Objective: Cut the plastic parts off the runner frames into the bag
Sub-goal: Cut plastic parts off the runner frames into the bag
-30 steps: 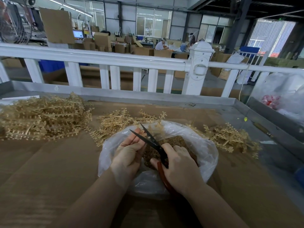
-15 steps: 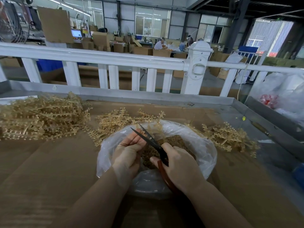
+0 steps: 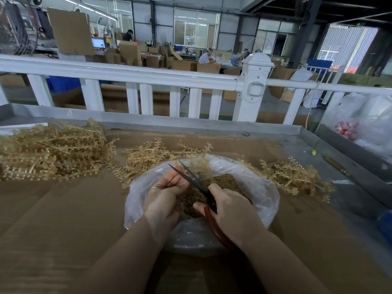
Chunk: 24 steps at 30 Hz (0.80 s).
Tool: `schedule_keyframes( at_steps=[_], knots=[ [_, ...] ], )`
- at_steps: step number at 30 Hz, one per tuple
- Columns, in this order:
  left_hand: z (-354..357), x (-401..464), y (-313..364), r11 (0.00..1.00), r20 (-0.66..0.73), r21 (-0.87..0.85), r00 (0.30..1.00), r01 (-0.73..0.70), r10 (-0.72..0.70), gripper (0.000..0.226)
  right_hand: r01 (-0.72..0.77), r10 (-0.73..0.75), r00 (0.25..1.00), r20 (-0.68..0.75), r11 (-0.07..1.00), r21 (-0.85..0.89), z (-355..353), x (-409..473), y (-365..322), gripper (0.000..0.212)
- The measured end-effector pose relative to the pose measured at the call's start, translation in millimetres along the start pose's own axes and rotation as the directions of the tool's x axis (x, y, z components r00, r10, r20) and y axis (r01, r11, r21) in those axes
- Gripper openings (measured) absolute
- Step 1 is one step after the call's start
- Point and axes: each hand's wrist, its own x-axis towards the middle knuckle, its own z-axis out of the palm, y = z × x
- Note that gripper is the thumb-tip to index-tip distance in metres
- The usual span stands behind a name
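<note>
A clear plastic bag [image 3: 261,200] lies open on the cardboard-covered table, with a heap of small tan cut parts [image 3: 229,182] inside. Over its mouth my left hand [image 3: 167,194] grips a tan runner frame [image 3: 199,164] that sticks up past my fingers. My right hand [image 3: 231,211] grips red-handled scissors [image 3: 196,183]; their dark blades are parted and point up-left, just beside my left fingertips. The handle runs down under my right palm.
A big pile of tan runner frames [image 3: 53,151] lies at the left, a smaller pile [image 3: 148,155] behind the bag and another [image 3: 297,177] at its right. A metal tray rim [image 3: 191,124] and a white fence [image 3: 148,75] lie beyond. White sacks [image 3: 364,122] stand at the right.
The scissor blades have narrowed a little beside my left fingers. Both hands and the bag stay in nearly the same place.
</note>
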Motion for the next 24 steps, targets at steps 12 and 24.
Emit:
schedule_keyframes(
  at_steps=[12,24],
  knots=[
    [4.7,-4.0,0.4,1.000,-0.018,-0.018,1.000,0.001,-0.001,0.033,0.003,-0.008,0.998,-0.064,0.997,-0.082,-0.7,-3.4,0.1,0.033],
    [3.7,-0.7,0.4,1.000,0.000,-0.010,1.000,-0.005,0.005,0.034,-0.007,0.008,0.998,-0.066,1.000,0.017,-2.4,-4.0,-0.7,0.034]
  ],
)
